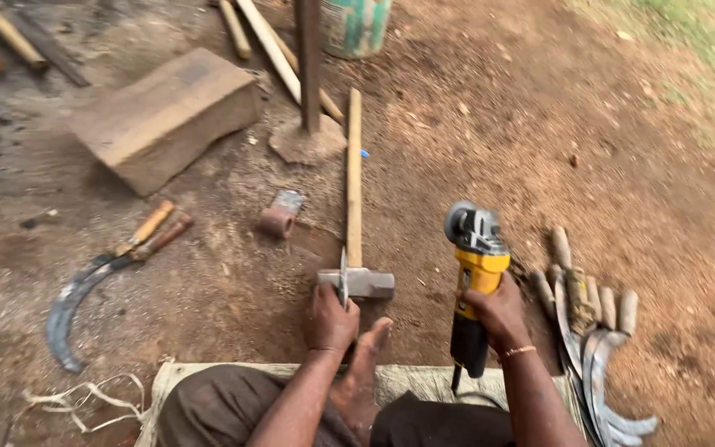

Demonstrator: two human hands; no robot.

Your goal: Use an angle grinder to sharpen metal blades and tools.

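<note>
Keep left hand (pixel 330 319) clamped on upright blade (pixel 343 277) against hammer head (pixel 357 282), right hand (pixel 500 313) gripping grinder (pixel 475 273) firmly, disc well clear of toes (pixel 371 339).

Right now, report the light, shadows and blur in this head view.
Head view: soft, even daylight on the dirt, with no hard shadows or glare. The centre is sharp, with the left hand on the blade and the right hand on the yellow grinder. The edges smear, and the sickles stretch from wide-angle distortion.
</note>
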